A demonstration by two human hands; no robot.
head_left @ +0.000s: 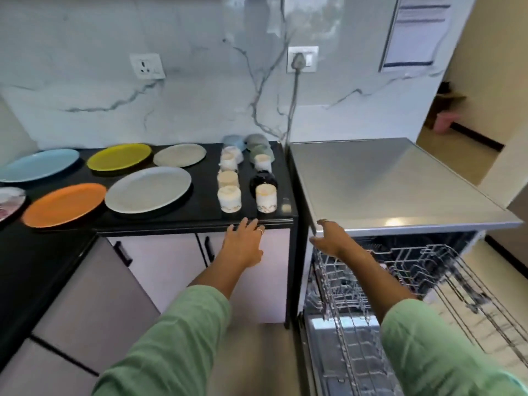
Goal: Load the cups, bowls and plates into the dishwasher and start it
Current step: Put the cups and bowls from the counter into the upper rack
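Note:
Several plates lie on the black counter (183, 215): blue (38, 164), yellow (119, 156), orange (64, 204), a large grey plate (148, 189) and a smaller grey plate (179, 155). Right of them stand upturned cups (229, 199) and bowls (258, 151) in two rows. The dishwasher (394, 178) stands open with its wire racks (400, 267) pulled out. My left hand (245, 241) hovers open at the counter's front edge, below the cups. My right hand (328, 237) is open at the dishwasher's front left corner, above the upper rack.
A patterned plate (8, 202) shows at the far left edge. Cabinet doors with black handles (123, 252) sit under the counter. A cable (294, 104) runs from a wall socket down behind the dishwasher. A doorway opens at the right.

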